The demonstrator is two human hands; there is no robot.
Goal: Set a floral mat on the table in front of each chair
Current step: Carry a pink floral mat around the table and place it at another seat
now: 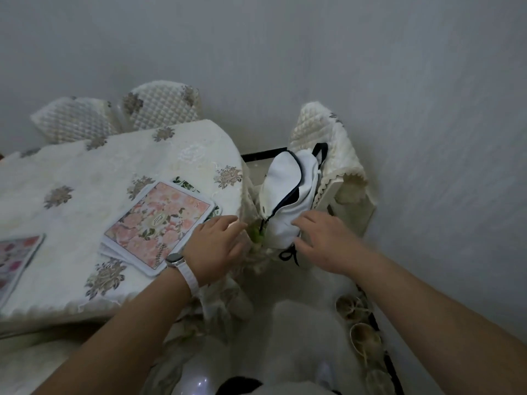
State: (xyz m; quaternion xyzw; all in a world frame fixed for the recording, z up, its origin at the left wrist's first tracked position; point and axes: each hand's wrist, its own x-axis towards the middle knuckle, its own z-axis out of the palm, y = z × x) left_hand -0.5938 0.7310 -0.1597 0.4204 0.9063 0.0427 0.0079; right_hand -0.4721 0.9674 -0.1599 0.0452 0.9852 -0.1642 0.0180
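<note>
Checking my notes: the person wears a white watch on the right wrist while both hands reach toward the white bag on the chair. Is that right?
No. The head view shows the white watch on the left wrist, not the right. The rest holds: the left hand and right hand both reach toward the white bag on the chair.

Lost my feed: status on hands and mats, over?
Left hand open at table corner, beside white bag. Right hand open, touching bag. Mat stack on table, another mat at left edge. Bag sits on the chair.
</note>
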